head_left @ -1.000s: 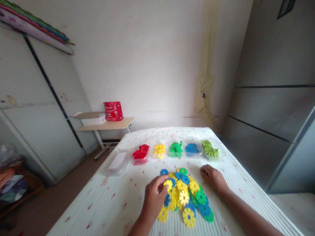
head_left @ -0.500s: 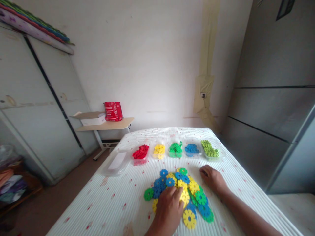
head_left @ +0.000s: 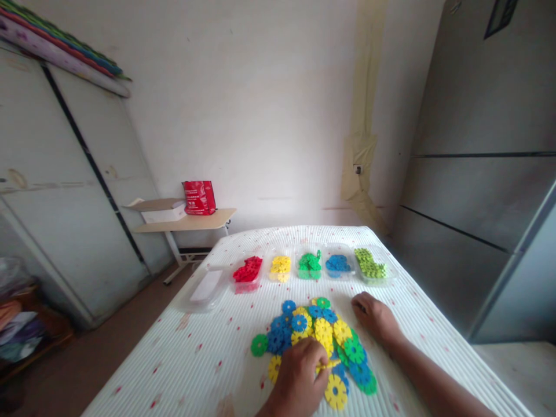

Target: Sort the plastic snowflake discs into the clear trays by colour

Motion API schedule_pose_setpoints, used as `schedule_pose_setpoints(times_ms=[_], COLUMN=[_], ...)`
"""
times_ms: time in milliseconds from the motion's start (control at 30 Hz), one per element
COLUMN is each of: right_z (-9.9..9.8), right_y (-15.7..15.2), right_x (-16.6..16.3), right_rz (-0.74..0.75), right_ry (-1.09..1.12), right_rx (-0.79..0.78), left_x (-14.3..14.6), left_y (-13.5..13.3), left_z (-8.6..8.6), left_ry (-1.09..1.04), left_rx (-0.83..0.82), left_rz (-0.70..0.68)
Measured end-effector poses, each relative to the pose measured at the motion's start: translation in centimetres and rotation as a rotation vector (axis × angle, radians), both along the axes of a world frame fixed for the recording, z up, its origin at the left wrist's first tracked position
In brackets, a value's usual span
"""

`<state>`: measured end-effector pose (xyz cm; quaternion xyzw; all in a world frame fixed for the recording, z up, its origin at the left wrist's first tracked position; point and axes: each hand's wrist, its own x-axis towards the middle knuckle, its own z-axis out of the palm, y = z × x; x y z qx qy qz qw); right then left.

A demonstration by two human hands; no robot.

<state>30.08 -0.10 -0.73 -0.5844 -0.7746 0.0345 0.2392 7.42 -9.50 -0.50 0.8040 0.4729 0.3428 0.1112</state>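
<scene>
My left hand (head_left: 302,373) is closed in a pinch over the near part of a loose pile of plastic snowflake discs. Between its thumb and fingers a yellow snowflake disc (head_left: 330,364) shows edge-on. Blue discs (head_left: 278,339), green discs (head_left: 354,350) and other yellow discs (head_left: 324,330) overlap in the pile, partly hidden by this hand. To the right of the pile, my right hand (head_left: 374,315) rests on the tabletop with its fingers curled in, and nothing shows in it.
Behind the pile, clear tubs hold red pieces (head_left: 247,269), yellow pieces (head_left: 280,264), green pieces (head_left: 310,264), blue pieces (head_left: 339,264) and lime pieces (head_left: 369,263). A clear container with a white panel (head_left: 207,286) lies at the left. A side table (head_left: 208,220) carries a red bag (head_left: 198,197).
My left hand has gone from reaching onto the pile with extended fingers to pinching a yellow snowflake disc, now held edge-on slightly nearer. My right hand stays in place.
</scene>
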Motion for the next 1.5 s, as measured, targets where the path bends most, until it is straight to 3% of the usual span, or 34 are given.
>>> schedule_pose_setpoints(times_ms=[100, 267, 533, 633, 767, 900, 1133, 1333, 1500], right_z=[-0.1, -0.1, -0.2, -0.1, 0.0, -0.1, -0.2, 0.0, -0.3], right_y=[0.1, 0.1, 0.0, 0.1, 0.1, 0.0, 0.0, -0.1, 0.1], right_x=[0.0, 0.0, 0.0, -0.1, -0.1, -0.1, -0.2, -0.3, -0.2], right_rz=[0.003, -0.004, -0.01, -0.009, -0.011, -0.026, -0.045, -0.039, -0.05], right_ry=[-0.004, -0.013, -0.015, -0.007, -0.014, -0.04, -0.054, -0.068, -0.065], right_rx=[0.01, -0.002, 0.003, -0.004, 0.003, 0.01, 0.005, -0.003, 0.006], left_x=[0.0, -1.6, -5.9, -6.1, -5.7, -5.7, -8.4, -9.5, -9.2], left_y=[0.2, 2.5, 12.7, 15.4, 15.2, 12.0, 6.6, 5.9, 6.2], left_z=[0.3, 1.9, 7.8, 8.4, 6.7, 4.5, 2.1, 0.1, -0.1], left_ry=[-0.086, -0.279, -0.57, -0.581, -0.527, -0.44, 0.009, 0.106, 0.119], left_rx=[-0.01, -0.151, -0.193, -0.175, -0.148, -0.152, -0.194, -0.136, -0.138], left_rz=[0.02, 0.175, 0.387, 0.443, 0.483, 0.448, 0.461, 0.452, 0.473])
